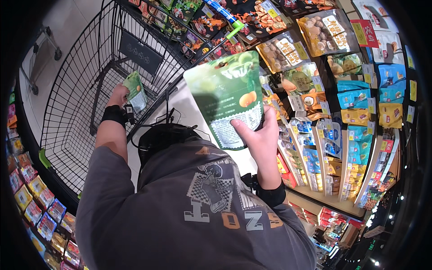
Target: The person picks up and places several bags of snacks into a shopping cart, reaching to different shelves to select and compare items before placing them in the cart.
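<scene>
My right hand (261, 130) grips the lower right edge of a green stand-up snack pouch (221, 91), thumb on its printed face. That face shows round orange-yellow fruit or nuts and a pale text panel. The pouch is held up beside the shopping cart, its hang-hole end farthest from me. My left hand (118, 95) holds another green pouch (135, 91) by its side, over the black wire shopping cart (64, 81). This pouch looks smaller in the picture and bears a similar print. Both wrists wear black bands. The fingers behind each pouch are partly hidden.
A shelf rack (317, 194) with dividers and bagged snacks stands on the right. Packs of nuts (325, 32) hang above it, with price tags. More packaged snacks (45, 199) line the lower left. Metal legs on casters (58, 54) stand on the floor beyond the cart.
</scene>
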Demonstrator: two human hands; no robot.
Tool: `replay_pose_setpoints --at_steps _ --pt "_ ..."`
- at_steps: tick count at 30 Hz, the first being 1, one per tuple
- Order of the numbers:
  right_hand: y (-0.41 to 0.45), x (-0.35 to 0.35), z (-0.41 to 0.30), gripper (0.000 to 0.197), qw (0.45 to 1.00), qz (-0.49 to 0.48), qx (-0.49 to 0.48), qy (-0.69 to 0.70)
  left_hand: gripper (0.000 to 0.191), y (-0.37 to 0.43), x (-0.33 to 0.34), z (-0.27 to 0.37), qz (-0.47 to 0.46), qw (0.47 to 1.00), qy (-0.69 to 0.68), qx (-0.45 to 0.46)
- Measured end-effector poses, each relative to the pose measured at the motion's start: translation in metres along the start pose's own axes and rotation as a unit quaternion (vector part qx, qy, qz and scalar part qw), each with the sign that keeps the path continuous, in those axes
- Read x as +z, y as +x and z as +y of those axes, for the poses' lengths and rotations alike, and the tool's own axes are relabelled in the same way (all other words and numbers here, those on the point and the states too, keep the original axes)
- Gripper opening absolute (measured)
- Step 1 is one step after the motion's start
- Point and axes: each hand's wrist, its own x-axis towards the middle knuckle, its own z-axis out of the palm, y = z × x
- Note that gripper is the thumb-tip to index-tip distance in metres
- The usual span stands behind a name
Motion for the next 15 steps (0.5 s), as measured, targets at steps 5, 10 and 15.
replay_pose_setpoints --at_steps 5,10,15 --pt "0.001 0.005 -0.006 0.05 0.999 0.02 -0.041 -0.018 0.047 0.005 -0.009 -0.016 -0.056 0.998 -0.021 -0.007" --pt "-0.007 0.008 -0.011 0.049 0.997 0.003 -0.069 0.019 0.037 -0.007 -0.007 -0.027 -0.04 0.998 -0.03 -0.024" --pt "-0.009 0.01 -0.006 0.049 0.997 -0.002 -0.081 0.015 0.029 -0.025 -0.007 -0.017 -0.058 0.997 -0.047 -0.006"
